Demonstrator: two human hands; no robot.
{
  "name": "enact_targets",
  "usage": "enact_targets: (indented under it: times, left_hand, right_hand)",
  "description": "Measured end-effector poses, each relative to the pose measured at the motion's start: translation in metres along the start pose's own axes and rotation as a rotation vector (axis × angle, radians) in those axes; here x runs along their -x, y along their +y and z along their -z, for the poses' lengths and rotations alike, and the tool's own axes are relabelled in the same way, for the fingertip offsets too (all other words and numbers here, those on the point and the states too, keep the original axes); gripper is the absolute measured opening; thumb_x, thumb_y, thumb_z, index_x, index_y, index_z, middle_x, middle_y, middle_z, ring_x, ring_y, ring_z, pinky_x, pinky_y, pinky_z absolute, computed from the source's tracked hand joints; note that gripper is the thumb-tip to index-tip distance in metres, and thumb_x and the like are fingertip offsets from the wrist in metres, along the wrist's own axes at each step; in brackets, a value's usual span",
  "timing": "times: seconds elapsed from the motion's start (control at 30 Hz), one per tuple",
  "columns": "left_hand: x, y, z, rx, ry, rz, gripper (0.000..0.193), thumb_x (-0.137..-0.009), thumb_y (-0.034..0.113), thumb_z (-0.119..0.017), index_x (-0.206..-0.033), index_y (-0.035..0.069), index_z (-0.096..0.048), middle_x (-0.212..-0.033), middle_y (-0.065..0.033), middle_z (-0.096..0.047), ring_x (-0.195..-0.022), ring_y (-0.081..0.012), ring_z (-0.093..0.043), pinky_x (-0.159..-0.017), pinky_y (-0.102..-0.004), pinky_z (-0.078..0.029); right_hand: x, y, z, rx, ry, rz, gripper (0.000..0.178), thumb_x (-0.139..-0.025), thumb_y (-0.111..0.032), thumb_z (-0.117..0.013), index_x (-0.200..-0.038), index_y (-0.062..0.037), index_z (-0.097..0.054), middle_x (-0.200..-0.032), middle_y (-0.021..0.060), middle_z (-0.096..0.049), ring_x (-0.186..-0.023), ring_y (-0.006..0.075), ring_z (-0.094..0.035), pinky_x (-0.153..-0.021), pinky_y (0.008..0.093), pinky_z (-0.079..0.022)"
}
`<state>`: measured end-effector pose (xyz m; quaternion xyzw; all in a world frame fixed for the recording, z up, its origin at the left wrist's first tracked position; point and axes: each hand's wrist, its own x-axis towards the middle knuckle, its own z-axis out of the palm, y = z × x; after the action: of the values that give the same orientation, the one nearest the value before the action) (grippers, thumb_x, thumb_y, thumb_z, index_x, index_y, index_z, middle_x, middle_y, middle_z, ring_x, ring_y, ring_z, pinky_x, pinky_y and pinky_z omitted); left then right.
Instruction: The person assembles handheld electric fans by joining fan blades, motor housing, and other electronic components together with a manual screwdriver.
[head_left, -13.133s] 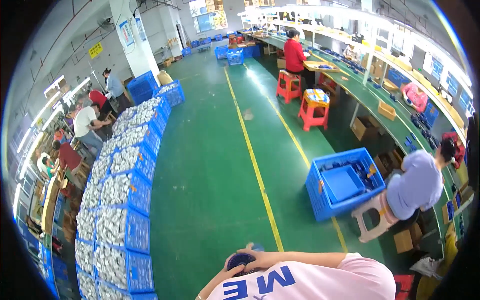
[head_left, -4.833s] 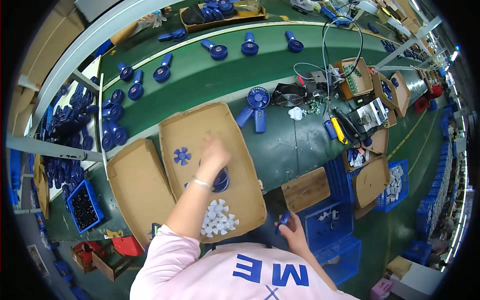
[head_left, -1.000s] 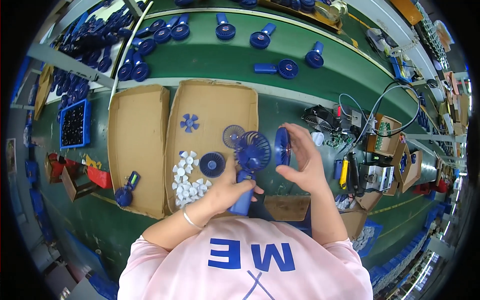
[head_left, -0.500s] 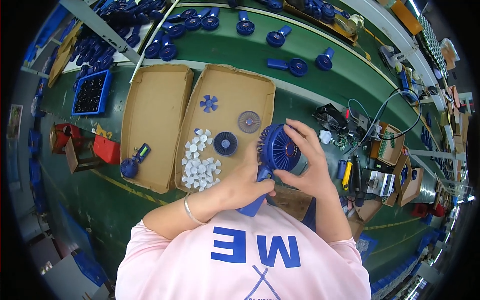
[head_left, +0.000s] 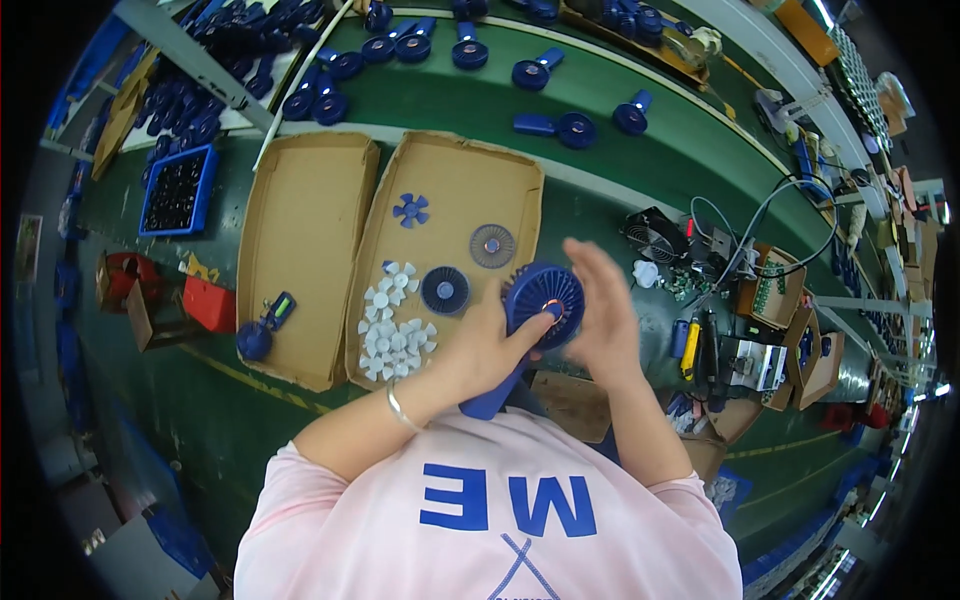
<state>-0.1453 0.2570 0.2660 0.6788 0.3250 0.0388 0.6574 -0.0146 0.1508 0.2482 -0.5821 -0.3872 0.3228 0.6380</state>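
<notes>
In the head view, a blue plastic handheld fan with a round ribbed front cover is held in front of the body, beside the right edge of a shallow brown cardboard tray. Half a second ago the cover was being held by the right hand; now it is pressed at its middle by the left thumb, so the cover can be judged as placed, though its full seating cannot be confirmed. The left hand has a firm grip, closed around the fan. The right grip is loosened, with fingers spread and blurred just beside the rim; whether contact is made cannot be told. Room is left on the dark green counter between this hand and the black square fan with metal guard. Leftward, movement is limited by the tray's raised edge and the loose blue round grille.
</notes>
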Motion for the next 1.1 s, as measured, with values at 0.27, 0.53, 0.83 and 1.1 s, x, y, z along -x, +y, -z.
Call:
enact_targets:
  times: [0.27,0.53,0.83,1.1]
  left_hand:
    - [0.007,-0.039,-0.001,-0.244,0.009,-0.056,0.052,-0.084,0.029,-0.063,-0.110,-0.004,-0.033,-0.081,-0.0251,-0.061,-0.074,-0.0376,-0.063,-0.063,-0.0399,-0.049]
    - [-0.007,-0.113,0.034,0.228,0.362,0.072,0.052,-0.092,0.044,-0.045,-0.116,-0.002,-0.038,-0.106,-0.0229,-0.054,-0.104,-0.0311,-0.052,-0.089,-0.0369,-0.040]
    - [0.045,-0.298,0.245,1.286,1.027,0.835,0.067,-0.076,0.049,-0.067,-0.114,0.000,-0.040,-0.098,-0.0169,-0.053,-0.086,-0.0260,-0.056,-0.068,-0.0382,-0.051]
    - [0.049,-0.385,0.320,1.375,1.101,1.152,0.031,-0.079,0.042,-0.066,-0.077,0.016,-0.049,-0.066,0.0051,-0.046,-0.062,-0.0130,-0.048,-0.065,-0.0333,-0.039]
  right_hand:
    - [-0.002,0.066,-0.027,0.277,0.325,-0.269,0.050,-0.098,-0.035,-0.033,-0.075,0.0031,-0.057,-0.066,0.0097,-0.057,-0.063,0.0162,-0.053,-0.061,0.0316,-0.043]
    - [0.023,0.081,-0.108,-0.455,-0.050,-0.933,0.043,-0.090,-0.032,-0.053,-0.120,-0.0024,-0.048,-0.102,0.0084,-0.061,-0.092,0.0178,-0.060,-0.081,0.0309,-0.048]
    - [-0.114,0.156,0.111,-0.414,0.637,-0.488,0.041,-0.088,-0.035,-0.059,-0.104,0.0009,-0.048,-0.099,0.0117,-0.057,-0.085,0.0229,-0.060,-0.077,0.0364,-0.052]
    - [-0.099,0.176,-0.013,-0.252,0.236,-0.746,0.018,-0.084,-0.019,-0.051,-0.091,-0.0047,-0.060,-0.081,0.0068,-0.063,-0.063,0.0137,-0.055,-0.055,0.0242,-0.044]
